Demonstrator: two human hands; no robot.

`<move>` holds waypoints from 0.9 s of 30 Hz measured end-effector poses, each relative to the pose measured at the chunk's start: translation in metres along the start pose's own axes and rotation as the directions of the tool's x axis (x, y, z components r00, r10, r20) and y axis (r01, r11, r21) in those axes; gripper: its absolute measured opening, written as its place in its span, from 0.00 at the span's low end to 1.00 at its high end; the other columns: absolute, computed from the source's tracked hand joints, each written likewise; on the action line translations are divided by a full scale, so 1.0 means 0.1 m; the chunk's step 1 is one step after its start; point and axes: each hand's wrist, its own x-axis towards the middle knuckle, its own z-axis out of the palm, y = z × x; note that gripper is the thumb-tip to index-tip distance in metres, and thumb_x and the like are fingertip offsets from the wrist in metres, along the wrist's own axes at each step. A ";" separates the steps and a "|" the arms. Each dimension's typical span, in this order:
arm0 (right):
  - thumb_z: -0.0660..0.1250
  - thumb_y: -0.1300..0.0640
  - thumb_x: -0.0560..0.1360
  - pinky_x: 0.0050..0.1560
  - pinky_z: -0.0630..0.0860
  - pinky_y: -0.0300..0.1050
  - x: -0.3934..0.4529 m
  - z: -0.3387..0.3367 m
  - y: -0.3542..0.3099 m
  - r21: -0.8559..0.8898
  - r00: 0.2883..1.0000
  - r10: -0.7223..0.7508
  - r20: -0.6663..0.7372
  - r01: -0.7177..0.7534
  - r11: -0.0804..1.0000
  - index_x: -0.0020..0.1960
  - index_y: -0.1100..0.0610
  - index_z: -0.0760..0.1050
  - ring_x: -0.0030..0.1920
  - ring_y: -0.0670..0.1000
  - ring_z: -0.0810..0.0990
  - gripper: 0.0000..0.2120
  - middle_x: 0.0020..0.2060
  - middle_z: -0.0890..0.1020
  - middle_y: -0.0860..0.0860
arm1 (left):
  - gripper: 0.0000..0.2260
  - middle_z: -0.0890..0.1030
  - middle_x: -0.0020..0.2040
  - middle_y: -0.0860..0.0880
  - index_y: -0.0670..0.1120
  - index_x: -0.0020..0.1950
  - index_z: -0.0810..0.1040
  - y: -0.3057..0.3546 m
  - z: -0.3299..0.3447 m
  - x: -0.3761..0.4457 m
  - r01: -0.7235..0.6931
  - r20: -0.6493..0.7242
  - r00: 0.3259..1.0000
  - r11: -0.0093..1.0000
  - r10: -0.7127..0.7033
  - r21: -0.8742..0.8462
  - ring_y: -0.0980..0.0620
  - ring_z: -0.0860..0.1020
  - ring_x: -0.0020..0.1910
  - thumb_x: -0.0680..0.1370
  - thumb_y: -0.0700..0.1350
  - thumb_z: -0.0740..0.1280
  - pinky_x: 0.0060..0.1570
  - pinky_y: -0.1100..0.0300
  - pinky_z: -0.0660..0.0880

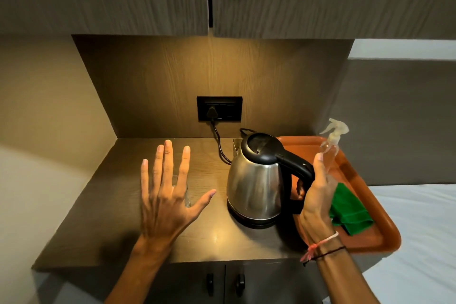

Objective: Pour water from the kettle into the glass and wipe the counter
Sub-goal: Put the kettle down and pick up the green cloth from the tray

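While warm light falls from under the wall cabinets, the wooden counter (103,234) spreads across the middle of the view, with two small cupboard doors just below its front edge. On its right end lies an orange tray (385,234), overhanging the counter toward a pale bed surface. A steel kettle (254,185) with a black lid and handle stands upright on its base between the counter's centre and the tray, its cord running back to a black wall socket (219,108). The left hand (165,195) hovers palm-down with all fingers spread wide, grasping nothing. The right hand (314,195) is open and edge-on, fingers together, just beside the kettle's handle; whether it touches the handle I cannot tell. A green cloth (350,207) lies crumpled on the tray, near a clear spray bottle (332,153). The glass (187,195) stands on the counter, mostly hidden behind the left hand.
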 end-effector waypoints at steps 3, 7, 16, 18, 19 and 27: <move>0.65 0.34 0.84 0.54 0.82 0.47 0.07 -0.04 0.01 0.035 0.997 -0.031 0.070 0.029 0.999 0.52 0.39 0.75 0.43 0.41 0.84 0.10 0.31 0.85 0.28 | 0.46 0.57 0.84 0.37 0.47 0.83 0.57 0.02 0.01 0.03 0.000 -0.011 1.000 1.000 0.000 0.017 0.39 0.56 0.84 0.75 0.77 0.53 0.80 0.35 0.56; 0.66 0.33 0.81 0.28 0.74 0.36 0.08 -0.04 -0.01 -0.052 0.980 -0.188 0.060 0.191 0.980 0.33 0.42 0.76 0.24 0.41 0.75 0.22 0.21 0.77 0.42 | 0.47 0.57 0.84 0.37 0.47 0.84 0.56 0.06 0.02 0.02 0.003 -0.020 1.000 0.999 -0.003 0.033 0.39 0.57 0.84 0.74 0.77 0.55 0.80 0.35 0.56; 0.58 0.22 0.78 0.44 0.82 0.57 0.01 -0.15 -0.16 -0.263 0.943 -0.270 0.192 0.315 0.912 0.41 0.58 0.78 0.37 0.58 0.82 0.37 0.37 0.82 0.60 | 0.46 0.56 0.84 0.37 0.47 0.84 0.56 0.18 -0.13 -0.06 -0.055 0.007 0.998 0.998 0.055 0.012 0.38 0.56 0.83 0.75 0.77 0.52 0.79 0.33 0.58; 0.54 0.33 0.85 0.56 0.80 0.58 -0.01 -0.25 -0.21 -0.406 0.926 -0.347 0.149 0.377 0.833 0.46 0.58 0.83 0.46 0.57 0.86 0.33 0.44 0.87 0.58 | 0.46 0.56 0.84 0.36 0.47 0.84 0.55 0.20 -0.21 -0.05 -0.073 0.013 0.997 0.997 0.073 -0.003 0.38 0.56 0.83 0.76 0.76 0.51 0.79 0.32 0.58; 0.55 0.38 0.87 0.57 0.79 0.55 -0.04 -0.31 -0.24 -0.473 0.912 -0.388 0.132 0.402 0.784 0.49 0.57 0.83 0.47 0.52 0.85 0.28 0.44 0.87 0.53 | 0.46 0.56 0.84 0.36 0.47 0.84 0.55 0.21 -0.26 -0.06 -0.084 0.010 0.996 0.996 0.084 -0.014 0.38 0.56 0.83 0.76 0.76 0.50 0.79 0.32 0.58; 0.66 0.61 0.85 0.72 0.73 0.61 0.28 -1.01 -0.47 -0.953 0.980 -0.169 0.104 0.147 0.266 0.75 0.63 0.75 0.71 0.70 0.76 0.19 0.72 0.78 0.68 | 0.46 0.55 0.84 0.36 0.47 0.84 0.55 0.44 -0.51 -0.12 -0.114 -0.040 0.993 0.990 0.111 -0.077 0.38 0.56 0.84 0.76 0.76 0.52 0.79 0.33 0.57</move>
